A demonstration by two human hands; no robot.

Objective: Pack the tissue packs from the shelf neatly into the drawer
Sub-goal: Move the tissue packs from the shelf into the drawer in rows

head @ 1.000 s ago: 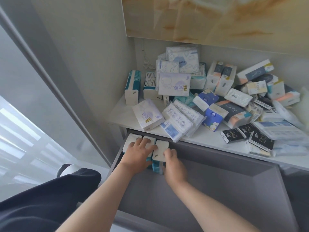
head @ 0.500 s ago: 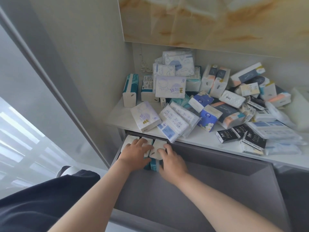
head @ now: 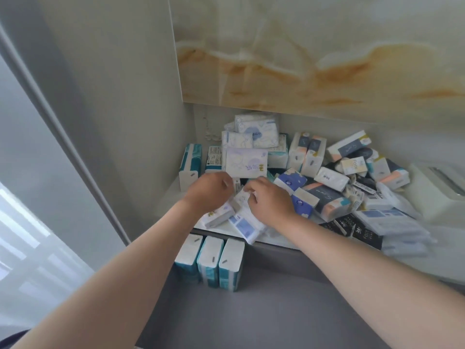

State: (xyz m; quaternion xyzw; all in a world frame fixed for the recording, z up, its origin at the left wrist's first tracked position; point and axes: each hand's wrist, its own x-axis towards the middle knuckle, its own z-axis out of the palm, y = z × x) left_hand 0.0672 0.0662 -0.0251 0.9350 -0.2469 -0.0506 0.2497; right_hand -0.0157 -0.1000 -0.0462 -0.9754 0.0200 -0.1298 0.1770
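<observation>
Both hands are up on the shelf (head: 172, 192), and much of what they do is hidden from us. The left hand (head: 208, 191) lies knuckles-up over a purple-printed pack (head: 217, 216). Its fingers (head: 225, 182) bend down, blurred, so we cannot tell whether they grasp anything. The right hand (head: 271, 201) sits just beside it. Its fingers (head: 253, 188) curl at the edge of a white pack (head: 240, 197) between the two hands, but we cannot tell whether they grip it or only touch it. The right wrist covers part of a blue-labelled pack (head: 245, 225) that juts over the near shelf edge. The right end of the pile (head: 327, 192) is smeared, and a white box (head: 437, 192) is cut off at the right.

We count two hands. Three teal packs (head: 210, 260) stand upright in the far left corner of the drawer (head: 264, 318), side by side and touching. One more teal pack (head: 190, 162) stands at the shelf's far left. Two dark-blue packs (head: 289, 181) lie right of the right hand. The rest of the heap overlaps too much for us to count.
</observation>
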